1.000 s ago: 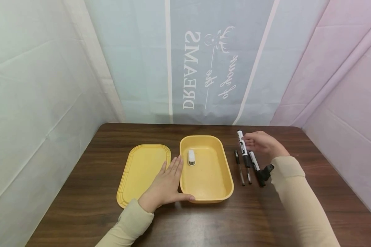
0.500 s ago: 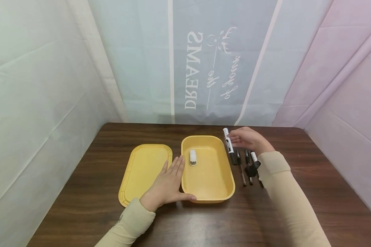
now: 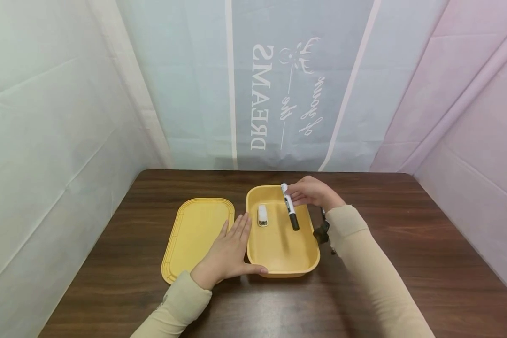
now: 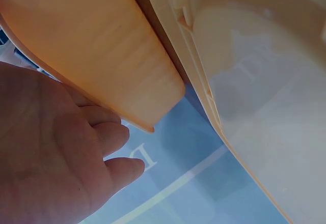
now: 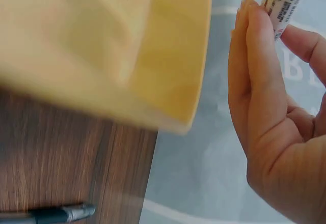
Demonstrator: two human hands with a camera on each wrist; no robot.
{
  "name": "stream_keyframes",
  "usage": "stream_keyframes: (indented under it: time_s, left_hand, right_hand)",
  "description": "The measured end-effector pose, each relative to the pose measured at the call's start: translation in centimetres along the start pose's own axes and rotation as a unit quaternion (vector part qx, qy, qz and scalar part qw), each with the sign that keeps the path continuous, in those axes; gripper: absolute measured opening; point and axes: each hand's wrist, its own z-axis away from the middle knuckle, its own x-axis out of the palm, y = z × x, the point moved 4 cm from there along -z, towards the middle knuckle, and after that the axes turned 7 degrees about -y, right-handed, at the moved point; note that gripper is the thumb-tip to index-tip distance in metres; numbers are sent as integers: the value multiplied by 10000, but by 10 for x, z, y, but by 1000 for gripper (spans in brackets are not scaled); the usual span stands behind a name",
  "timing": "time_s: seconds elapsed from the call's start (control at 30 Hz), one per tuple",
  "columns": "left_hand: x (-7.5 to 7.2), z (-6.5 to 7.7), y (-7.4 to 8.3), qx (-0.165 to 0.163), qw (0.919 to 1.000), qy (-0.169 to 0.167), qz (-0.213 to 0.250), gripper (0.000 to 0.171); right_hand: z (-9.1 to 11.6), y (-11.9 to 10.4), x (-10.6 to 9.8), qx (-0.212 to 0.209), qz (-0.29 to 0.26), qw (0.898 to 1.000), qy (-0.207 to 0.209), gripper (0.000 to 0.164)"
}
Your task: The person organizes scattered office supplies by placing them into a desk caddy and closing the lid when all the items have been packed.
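My right hand [image 3: 312, 191] pinches a white marker with a black cap [image 3: 289, 206] between thumb and fingers, over the far right part of the yellow bin [image 3: 284, 273]. The marker tilts with its black end toward me; its label shows in the right wrist view at the fingertips [image 5: 261, 18]. Spread along the bin's near left side, my left hand [image 3: 226, 256] has straight fingers at the left rim and its thumb at the front rim. Inside the bin, near the left wall, lies a small white stapler [image 3: 262, 215].
A yellow lid [image 3: 198, 234] lies flat left of the bin, partly under the left forearm. Right of the bin, a pen [image 5: 56, 214] lies on the dark wooden table [image 3: 405, 244], mostly hidden by the right sleeve in the head view. A printed curtain [image 3: 279, 94] hangs behind.
My right hand has carried the marker leftward from above the pens on the right to over the bin. My left hand stays at the bin's rim.
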Motion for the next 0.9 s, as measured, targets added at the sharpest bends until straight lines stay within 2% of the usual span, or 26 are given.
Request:
stream_keyframes:
  time_s: [0.23,0.47,0.67,0.9]
  left_hand:
    - [0,2,0,26,10000,25,8,122]
    - [1,2,-1,24,10000,72,-15,122]
    - [2,1,0,60,10000,50,-33,123]
    - [2,1,0,43,10000,-16,-68,124]
  right_hand:
    - [-12,0,27,311,695,9970,118,17]
    - [-22,5,47,465,1589,9854,387,7]
    - [-27,15,55,739,2311,9692,422,9]
    - [-31,21,57,717,2629,9606,553,10]
